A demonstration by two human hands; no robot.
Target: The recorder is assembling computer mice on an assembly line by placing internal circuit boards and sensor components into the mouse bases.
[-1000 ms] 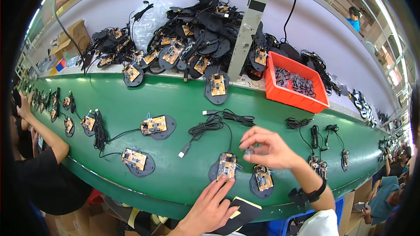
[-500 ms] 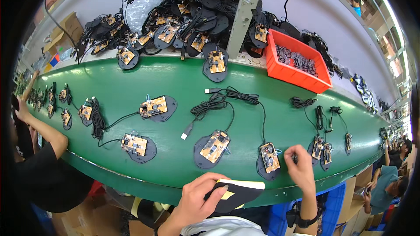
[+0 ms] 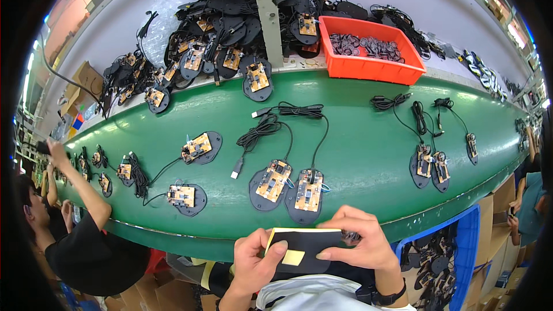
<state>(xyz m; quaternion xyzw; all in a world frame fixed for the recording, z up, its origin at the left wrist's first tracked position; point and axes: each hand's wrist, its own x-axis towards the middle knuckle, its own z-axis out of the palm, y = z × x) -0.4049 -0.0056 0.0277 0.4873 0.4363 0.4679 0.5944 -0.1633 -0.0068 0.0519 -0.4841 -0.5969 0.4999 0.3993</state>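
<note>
I hold a black sheet (image 3: 315, 246) with a yellow upper edge and a small yellow rectangle on its face, just over the belt's near edge. My left hand (image 3: 256, 258) grips its left side, thumb on the face. On the right side, my right hand (image 3: 364, 242) pinches the sheet too. A small dark, shiny piece (image 3: 349, 236) shows at the right fingers; how it is held is unclear. Just beyond lie two black mouse bases with tan circuit boards, a right one (image 3: 306, 193) and a left one (image 3: 269, 183), side by side, their cables coiled behind.
More mouse bases (image 3: 199, 148) lie along the green belt (image 3: 357, 155). A red bin (image 3: 374, 72) of small dark parts stands at the back, beside a post (image 3: 266, 17) and a heap of bases (image 3: 224, 34). A blue crate (image 3: 464, 253) sits below right. At left, a co-worker (image 3: 86, 242) reaches over the belt.
My right hand has moved left from beside a mouse base to the sheet's right side. That mouse base now lies against its left neighbour. The view has shifted, and the co-worker's arm has moved.
</note>
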